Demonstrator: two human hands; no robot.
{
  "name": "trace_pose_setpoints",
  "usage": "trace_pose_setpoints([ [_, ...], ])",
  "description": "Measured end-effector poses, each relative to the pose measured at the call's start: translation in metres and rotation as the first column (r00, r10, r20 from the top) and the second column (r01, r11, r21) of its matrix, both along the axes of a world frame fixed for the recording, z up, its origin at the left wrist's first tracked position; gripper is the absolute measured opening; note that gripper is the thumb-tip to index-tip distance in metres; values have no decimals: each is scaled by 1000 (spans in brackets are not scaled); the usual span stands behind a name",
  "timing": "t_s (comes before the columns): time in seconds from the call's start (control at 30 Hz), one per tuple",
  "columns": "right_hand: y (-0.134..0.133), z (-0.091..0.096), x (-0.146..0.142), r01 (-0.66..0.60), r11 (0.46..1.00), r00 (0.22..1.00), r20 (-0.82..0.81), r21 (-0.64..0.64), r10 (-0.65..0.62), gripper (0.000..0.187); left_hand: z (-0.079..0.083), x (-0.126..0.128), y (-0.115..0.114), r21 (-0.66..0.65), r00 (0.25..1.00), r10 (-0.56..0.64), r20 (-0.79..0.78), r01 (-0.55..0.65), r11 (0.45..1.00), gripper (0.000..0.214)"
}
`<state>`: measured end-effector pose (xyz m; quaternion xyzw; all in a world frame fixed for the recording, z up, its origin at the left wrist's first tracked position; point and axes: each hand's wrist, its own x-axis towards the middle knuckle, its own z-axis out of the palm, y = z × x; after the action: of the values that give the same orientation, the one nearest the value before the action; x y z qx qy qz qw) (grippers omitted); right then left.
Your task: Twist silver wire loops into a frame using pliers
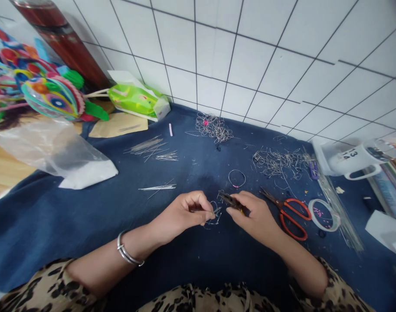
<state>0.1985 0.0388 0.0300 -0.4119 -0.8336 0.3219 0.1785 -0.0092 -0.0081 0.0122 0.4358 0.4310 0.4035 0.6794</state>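
My left hand (194, 210) pinches a thin silvery wire (214, 219), bent into small loops beyond the fingertips. Opposite it, my right hand (254, 216) grips dark-jawed pliers (229, 199), whose jaws point left toward the wire; whether they touch it I cannot tell. Just above the pliers lies a thin wire ring (237, 177) with a few pink beads on its lower edge. To the right of my right hand rest scissors (295, 213) with orange handles. Left of my left hand is a small bunch of straight wires (157, 187).
Tangled wire lies in heaps at the back (217, 130) and right (277, 161). A round container (337, 222) holds pink beads beside long clear strips (344, 216). A white mug (357, 160) stands far right. On the left are a plastic bag (64, 151) and a green tissue pack (132, 99).
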Motion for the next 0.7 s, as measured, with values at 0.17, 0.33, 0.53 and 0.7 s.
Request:
trace_pose_setpoints([
  [0.17,-5,1,-7,-145,981,985,-108,-133,131,7,-2,2,-2,-18,996,-55,72,56,998,14],
  [0.33,-6,1,-6,-117,986,984,-147,-122,98,11,-1,2,-2,-27,995,-97,18,98,995,14],
  [0.53,-6,1,-6,-82,992,987,-147,-100,67,14,-1,1,-2,-11,983,-152,-104,151,988,11],
  [0.7,-5,-1,-5,-90,991,985,-156,-104,73,17,-4,1,-4,24,969,-183,-168,190,981,15],
])
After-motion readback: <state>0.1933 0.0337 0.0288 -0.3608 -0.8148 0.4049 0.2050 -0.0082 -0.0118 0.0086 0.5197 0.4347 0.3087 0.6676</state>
